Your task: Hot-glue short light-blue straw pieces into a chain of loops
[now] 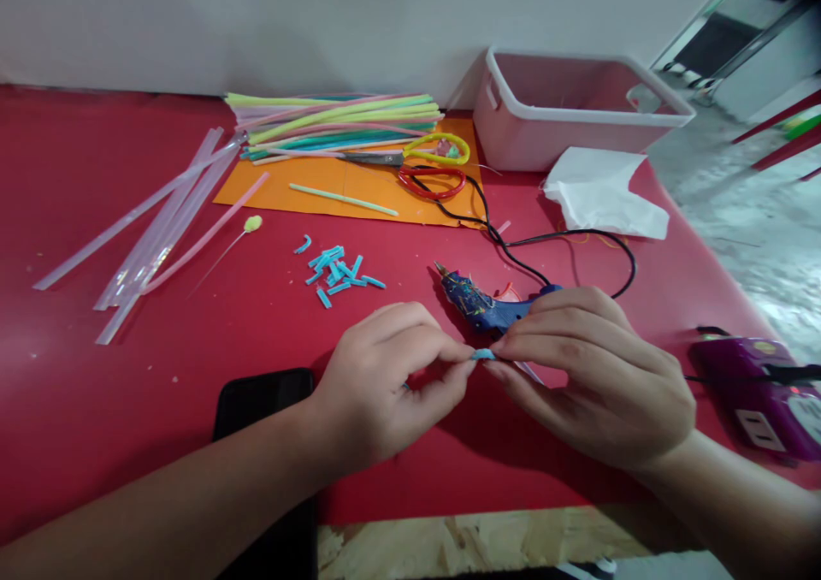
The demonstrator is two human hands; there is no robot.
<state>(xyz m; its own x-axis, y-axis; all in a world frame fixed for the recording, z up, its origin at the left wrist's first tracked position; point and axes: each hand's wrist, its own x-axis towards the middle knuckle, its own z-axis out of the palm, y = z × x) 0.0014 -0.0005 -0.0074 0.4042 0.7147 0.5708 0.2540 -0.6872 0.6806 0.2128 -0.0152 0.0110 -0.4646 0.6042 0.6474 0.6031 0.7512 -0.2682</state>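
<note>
Between the fingertips of both hands is a short light-blue piece of pipe cleaner, slightly bent. My left hand pinches its left end; my right hand pinches the right end. Close behind the right hand lies a dark blue hot glue gun, its nozzle pointing to the back left and glue strings stuck on its body. Several cut light-blue pipe cleaner pieces lie in a loose heap beyond my left hand. A black phone is partly covered by my left forearm.
Pipe cleaners and scissors lie on an orange sheet. Clear glue sticks are at left, near a wire with a yellow tip. A bin, white cloth, black cord and purple power box occupy the right.
</note>
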